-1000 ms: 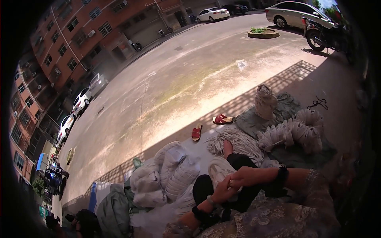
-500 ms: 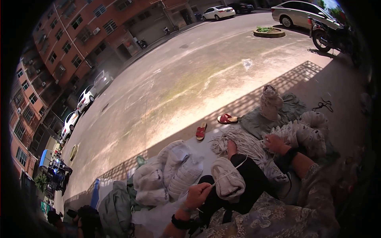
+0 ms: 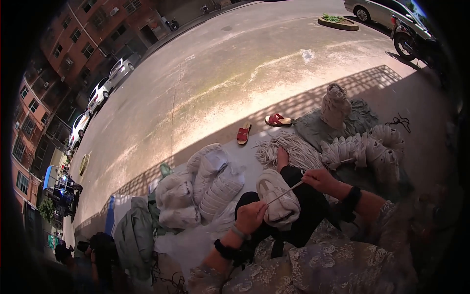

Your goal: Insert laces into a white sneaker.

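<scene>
A pale shoe upper (image 3: 280, 198) lies across my lap on my black trouser leg. My left hand (image 3: 251, 216) pinches one end of a thin light lace (image 3: 285, 191) at the shoe's near side. My right hand (image 3: 320, 179) holds the other end, and the lace runs taut over the shoe between the two hands. Both wrists wear dark bands. A heap of loose laces (image 3: 290, 149) lies just beyond my bare foot (image 3: 282, 157).
Stacks of white shoe uppers (image 3: 215, 179) lie to my left, more rows of them (image 3: 367, 149) to my right on a grey cloth. Two red sandals (image 3: 259, 126) sit on the concrete. A bound bundle (image 3: 336, 105) stands behind. Cars and a motorbike (image 3: 411, 41) are parked far off.
My right hand came back from the pile on the right toward my lap. Both hands now stretch the lace over the shoe, which has settled on my leg.
</scene>
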`<state>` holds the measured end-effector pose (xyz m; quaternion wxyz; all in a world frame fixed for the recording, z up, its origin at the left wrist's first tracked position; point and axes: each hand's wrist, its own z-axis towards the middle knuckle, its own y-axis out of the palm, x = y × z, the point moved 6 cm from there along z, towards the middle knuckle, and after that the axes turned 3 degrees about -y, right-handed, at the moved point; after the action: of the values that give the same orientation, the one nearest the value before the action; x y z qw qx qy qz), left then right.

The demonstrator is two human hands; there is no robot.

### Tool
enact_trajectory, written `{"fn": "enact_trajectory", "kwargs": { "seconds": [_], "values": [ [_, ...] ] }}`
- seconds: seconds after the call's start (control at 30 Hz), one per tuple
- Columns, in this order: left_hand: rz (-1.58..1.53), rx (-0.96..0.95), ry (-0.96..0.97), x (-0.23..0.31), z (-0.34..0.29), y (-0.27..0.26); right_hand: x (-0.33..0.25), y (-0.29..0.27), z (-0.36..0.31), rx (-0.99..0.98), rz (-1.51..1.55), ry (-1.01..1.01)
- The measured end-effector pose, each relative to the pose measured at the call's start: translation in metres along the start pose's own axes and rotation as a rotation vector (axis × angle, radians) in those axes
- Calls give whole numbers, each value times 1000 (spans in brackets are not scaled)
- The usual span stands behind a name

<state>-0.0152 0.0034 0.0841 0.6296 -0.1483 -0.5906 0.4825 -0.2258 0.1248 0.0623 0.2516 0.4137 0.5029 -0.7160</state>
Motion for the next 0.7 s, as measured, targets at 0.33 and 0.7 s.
{"fn": "enact_trajectory", "kwargs": {
  "seconds": [0.33,0.7],
  "values": [
    [-93,-61,-221,-41,-14,4,112,-65,-2,281,-514,172],
    [-180,24,-79,-19,-12,22,8,44,18,-60,-97,-173]
  ]
}}
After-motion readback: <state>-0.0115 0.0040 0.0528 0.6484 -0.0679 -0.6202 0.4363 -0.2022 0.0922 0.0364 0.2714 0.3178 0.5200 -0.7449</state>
